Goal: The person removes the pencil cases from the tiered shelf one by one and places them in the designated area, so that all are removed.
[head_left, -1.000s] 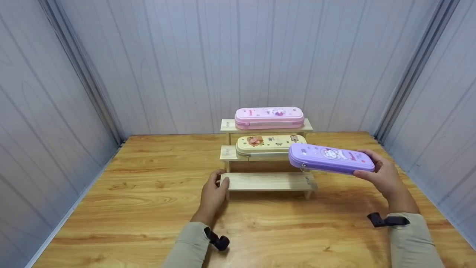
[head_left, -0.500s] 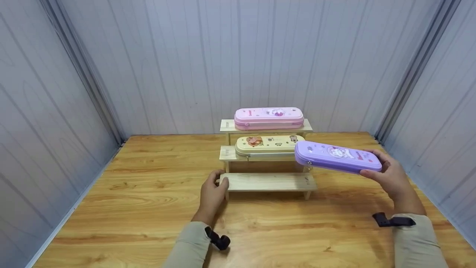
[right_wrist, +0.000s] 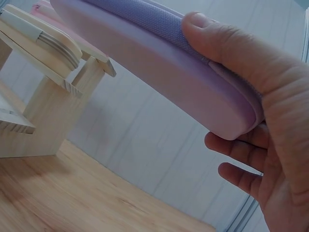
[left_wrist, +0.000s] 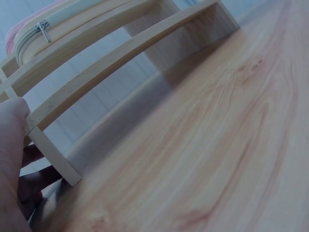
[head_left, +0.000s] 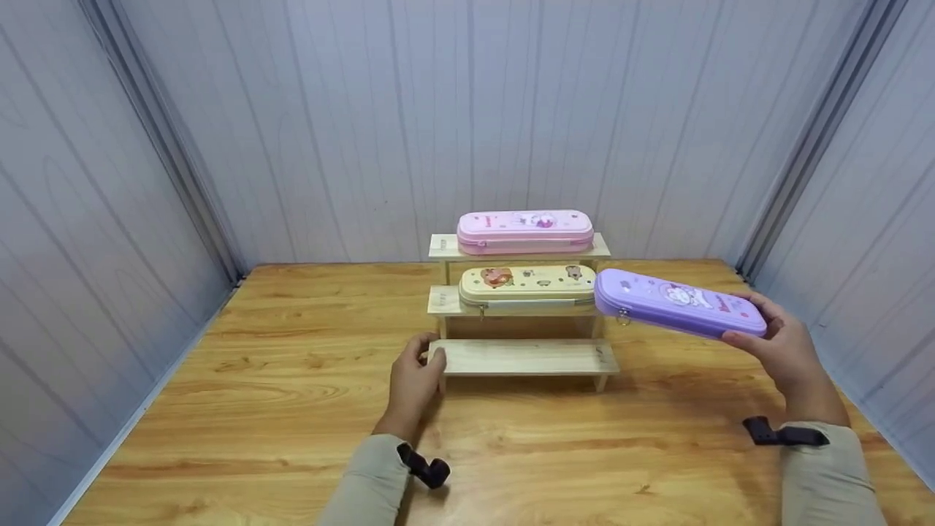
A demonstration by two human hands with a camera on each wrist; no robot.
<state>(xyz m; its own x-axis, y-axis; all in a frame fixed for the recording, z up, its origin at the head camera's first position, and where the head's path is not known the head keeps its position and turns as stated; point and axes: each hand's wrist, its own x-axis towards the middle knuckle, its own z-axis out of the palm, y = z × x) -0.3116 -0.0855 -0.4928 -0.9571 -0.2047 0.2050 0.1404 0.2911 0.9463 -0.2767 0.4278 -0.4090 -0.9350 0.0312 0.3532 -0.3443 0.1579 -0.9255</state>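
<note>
In the head view my right hand (head_left: 789, 351) grips the right end of a purple pencil case (head_left: 679, 303), holding it in the air to the right of a three-step wooden stand (head_left: 526, 356). The right wrist view shows the thumb along the side of the purple case and fingers around its far end. My left hand (head_left: 415, 376) holds the left end of the stand's lowest step, thumb on top, other fingers partly hidden behind. A yellow pencil case (head_left: 529, 286) lies on the middle step. On the top step lies a pink pencil case (head_left: 526, 230).
The stand rests on a wood-grain table (head_left: 292, 409). White panel walls (head_left: 350, 131) enclose the table at the back and both sides. A black strap-mounted camera (head_left: 424, 466) sits on the left wrist, another camera (head_left: 785, 432) on the right.
My right hand has moved right and slightly back with the purple pencil case, away from in front of the yellow one. The left hand keeps its hold, and the stand appears slightly further left.
</note>
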